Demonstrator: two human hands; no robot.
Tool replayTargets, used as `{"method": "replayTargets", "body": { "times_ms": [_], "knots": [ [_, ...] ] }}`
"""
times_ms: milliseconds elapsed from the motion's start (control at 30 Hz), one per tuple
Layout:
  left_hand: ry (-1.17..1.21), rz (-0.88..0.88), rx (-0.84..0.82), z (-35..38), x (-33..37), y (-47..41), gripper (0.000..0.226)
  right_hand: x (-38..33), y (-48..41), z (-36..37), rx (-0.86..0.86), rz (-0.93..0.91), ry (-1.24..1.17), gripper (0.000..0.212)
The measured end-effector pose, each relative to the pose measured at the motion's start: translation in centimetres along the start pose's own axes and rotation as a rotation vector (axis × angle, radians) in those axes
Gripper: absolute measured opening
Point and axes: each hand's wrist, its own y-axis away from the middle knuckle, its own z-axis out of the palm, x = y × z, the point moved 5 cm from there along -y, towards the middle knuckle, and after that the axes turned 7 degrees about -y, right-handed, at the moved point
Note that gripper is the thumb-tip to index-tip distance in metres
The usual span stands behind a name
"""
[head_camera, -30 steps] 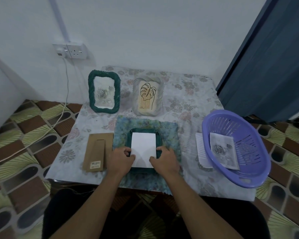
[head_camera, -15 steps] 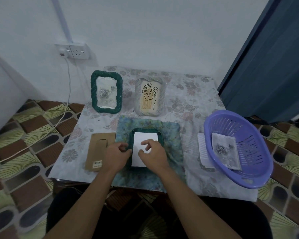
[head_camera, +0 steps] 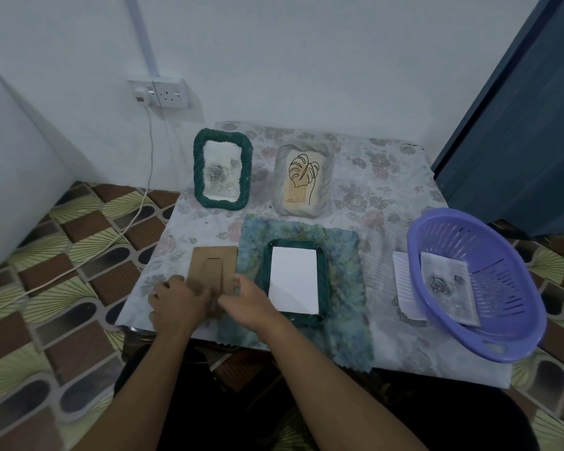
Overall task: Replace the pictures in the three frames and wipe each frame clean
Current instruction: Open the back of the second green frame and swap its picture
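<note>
A dark green frame (head_camera: 321, 288) lies face down on a blue-green cloth (head_camera: 339, 252), with a white picture back (head_camera: 294, 279) in its opening. Left of it lies the brown cardboard backing (head_camera: 210, 265) with its stand flap. My left hand (head_camera: 176, 301) and my right hand (head_camera: 248, 299) both sit at the backing's near end, fingers curled at its edge. Two frames stand at the back: a green one (head_camera: 222, 169) with a rose picture and a pale one (head_camera: 303, 180) with a leaf drawing.
A purple basket (head_camera: 489, 340) at the right holds a rose picture (head_camera: 448, 286); a white sheet (head_camera: 404, 281) lies beside it. The table (head_camera: 372, 190) has a floral cover. A wall socket (head_camera: 163, 92) with a cable hangs at the left.
Both hands left the white picture in the face-down frame and moved left onto the near end of the cardboard backing.
</note>
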Motion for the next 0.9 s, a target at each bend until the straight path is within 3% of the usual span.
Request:
{"method": "replayTargets", "body": {
  "times_ms": [233,400,600,900],
  "knots": [
    [0.086,0.053,-0.011,-0.1,-0.7,-0.8,0.049,0.4,-0.4,1.0,0.042,0.04,-0.085,0.069],
    [0.416,0.103,0.087,-1.8,0.2,-0.3,0.013,0.6,-0.4,0.6,0.027,0.067,-0.176,0.059],
    [0.55,0.156,0.238,-4.1,3.0,1.6,0.013,0.3,-0.6,-0.7,0.047,0.095,-0.363,0.057],
    [0.676,0.225,0.076,-2.4,7.7,3.9,0.018,0.8,0.5,-10.0,0.375,-0.081,-0.323,0.028]
  ]
}}
